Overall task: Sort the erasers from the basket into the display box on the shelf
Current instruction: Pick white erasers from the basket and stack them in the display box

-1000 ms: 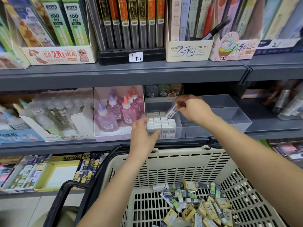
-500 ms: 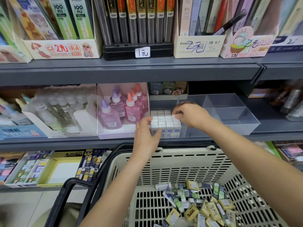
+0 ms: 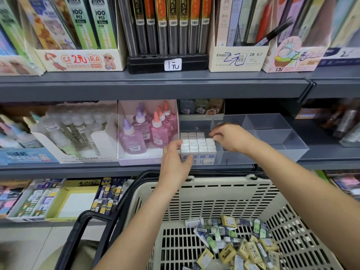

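My left hand [image 3: 176, 162] gripped the front left corner of the clear display box [image 3: 272, 141] on the grey shelf [image 3: 331, 156], thumb against its front wall and fingers curled over the rim, holding the box itself. My right hand [image 3: 230, 138] hovered over the back right of the white erasers [image 3: 197, 145], which stood upright in tight rows in the left compartment; its fingers were bent down onto the top of one, though I could not tell whether they pinched it. Below, the cream basket [image 3: 224, 193] held a loose heap of mixed erasers [image 3: 237, 244] in its right part. Pink glue bottles [image 3: 148, 129] stood just beside the box.
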Available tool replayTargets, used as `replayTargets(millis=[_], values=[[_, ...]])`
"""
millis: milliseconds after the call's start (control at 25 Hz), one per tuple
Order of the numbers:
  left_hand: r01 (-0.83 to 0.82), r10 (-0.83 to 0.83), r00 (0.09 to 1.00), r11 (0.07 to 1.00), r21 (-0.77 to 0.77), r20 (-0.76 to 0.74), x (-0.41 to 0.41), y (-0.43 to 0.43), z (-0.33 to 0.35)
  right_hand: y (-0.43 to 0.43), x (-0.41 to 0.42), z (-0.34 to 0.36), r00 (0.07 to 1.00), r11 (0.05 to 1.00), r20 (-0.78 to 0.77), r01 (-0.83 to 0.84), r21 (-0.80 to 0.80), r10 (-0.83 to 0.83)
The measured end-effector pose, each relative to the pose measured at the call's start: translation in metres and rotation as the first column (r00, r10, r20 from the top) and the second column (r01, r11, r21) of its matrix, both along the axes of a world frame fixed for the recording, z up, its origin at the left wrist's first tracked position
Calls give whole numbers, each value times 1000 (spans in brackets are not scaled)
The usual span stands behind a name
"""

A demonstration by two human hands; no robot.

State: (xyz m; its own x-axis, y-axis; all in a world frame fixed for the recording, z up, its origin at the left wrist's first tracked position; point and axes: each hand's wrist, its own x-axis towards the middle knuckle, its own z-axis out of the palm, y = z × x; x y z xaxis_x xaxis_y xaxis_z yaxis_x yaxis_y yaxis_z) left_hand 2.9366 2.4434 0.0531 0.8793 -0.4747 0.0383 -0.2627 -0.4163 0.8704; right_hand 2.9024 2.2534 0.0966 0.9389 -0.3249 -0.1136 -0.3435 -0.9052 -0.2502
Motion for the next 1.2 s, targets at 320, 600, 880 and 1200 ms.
replayTargets(millis=[320,600,880,1200], values=[[-25,40,992,992,-123,119,-31,18,4,24,-57,14,929,982,347,68,174,-125],[222,-209,969,971,87,-131,-83,34,-51,61,-158,-72,997,941,66,6,339,-31],[284,-147,907,905,316,-394,-99,44,-128,81,-159,-157,946,962,-288,-72,262,149],[224,-36,906,886,406,-422,-86,64,-165,123,-151,-194,913,972,-367,-108,207,179]])
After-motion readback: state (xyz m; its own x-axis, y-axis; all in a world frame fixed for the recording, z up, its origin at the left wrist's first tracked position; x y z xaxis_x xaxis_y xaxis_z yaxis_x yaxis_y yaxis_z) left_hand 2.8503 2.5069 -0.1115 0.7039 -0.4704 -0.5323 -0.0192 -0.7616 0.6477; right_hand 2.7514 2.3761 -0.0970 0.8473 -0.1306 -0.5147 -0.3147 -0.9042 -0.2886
